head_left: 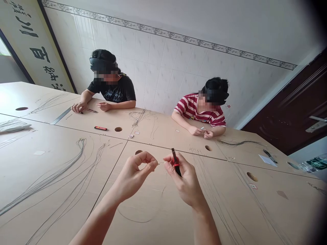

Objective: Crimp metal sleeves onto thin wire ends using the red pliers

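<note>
In the middle of the head view, my left hand (138, 173) pinches a thin wire (160, 163) between thumb and forefinger. Facing it, my right hand (182, 180) has its fingers curled round a small black-and-red hand tool (176, 165), dark tip pointing up; its exact kind does not show. The thumb and forefinger of that hand are close to the wire's other end, and whether they grip it is too small to tell. Below both hands, a fine looped strand (143, 222) curves just over the tabletop; where it joins the wire is unclear.
Two people sit across the joined tables (107, 170), working with their hands. Bundles of thin strands (74, 163) lie at left, and more strands (217, 200) at right. A black-and-red box (100, 128), cable holes (252, 176), a pen (270, 156) and a bottle (313, 164) are farther off.
</note>
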Tool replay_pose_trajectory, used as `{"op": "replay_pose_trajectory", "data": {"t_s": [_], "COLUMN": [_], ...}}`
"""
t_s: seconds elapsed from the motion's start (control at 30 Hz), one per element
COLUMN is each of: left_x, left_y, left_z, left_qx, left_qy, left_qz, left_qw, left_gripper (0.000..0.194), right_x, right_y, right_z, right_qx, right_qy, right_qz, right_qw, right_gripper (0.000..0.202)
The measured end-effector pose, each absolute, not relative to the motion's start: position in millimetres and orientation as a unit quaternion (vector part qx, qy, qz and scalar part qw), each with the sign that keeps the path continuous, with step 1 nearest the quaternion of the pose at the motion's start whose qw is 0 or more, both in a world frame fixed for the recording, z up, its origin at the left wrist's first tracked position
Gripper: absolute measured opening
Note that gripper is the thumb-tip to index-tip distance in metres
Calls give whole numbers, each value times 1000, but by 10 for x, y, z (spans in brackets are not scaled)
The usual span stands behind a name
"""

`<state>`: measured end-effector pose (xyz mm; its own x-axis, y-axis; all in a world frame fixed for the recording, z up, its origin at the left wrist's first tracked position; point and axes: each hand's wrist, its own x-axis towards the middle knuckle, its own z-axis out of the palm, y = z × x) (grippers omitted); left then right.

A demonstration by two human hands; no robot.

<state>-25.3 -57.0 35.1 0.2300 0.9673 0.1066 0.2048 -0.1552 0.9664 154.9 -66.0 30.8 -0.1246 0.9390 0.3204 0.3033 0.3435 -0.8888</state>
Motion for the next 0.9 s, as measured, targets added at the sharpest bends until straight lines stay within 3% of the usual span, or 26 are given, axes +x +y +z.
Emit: {"op": "replay_pose_trajectory", "data": {"t_s": [0.13,0.4,0.63,0.9], "left_x": [-246,-167,-105,-188], "left_y": [-544,-524,-535,-530], "left_z": [341,267,256,321], "left_qx": [600,594,610,643], "left_qy": [486,427,416,458], "left_qz": [434,459,441,423], "left_qw": [464,505,511,445], "left_gripper": [29,25,27,28], "right_x": [1476,1218,1239,1364], "right_y": [-715,-760,-744,-718], "right_z": [235,61,31,100], "right_qx": [-470,-454,-453,-452], "right_qy": [-640,-567,-560,-573], "right_qz": [292,357,350,395], "right_qw": [534,588,599,558], "right_gripper": [15,15,20,24]}}
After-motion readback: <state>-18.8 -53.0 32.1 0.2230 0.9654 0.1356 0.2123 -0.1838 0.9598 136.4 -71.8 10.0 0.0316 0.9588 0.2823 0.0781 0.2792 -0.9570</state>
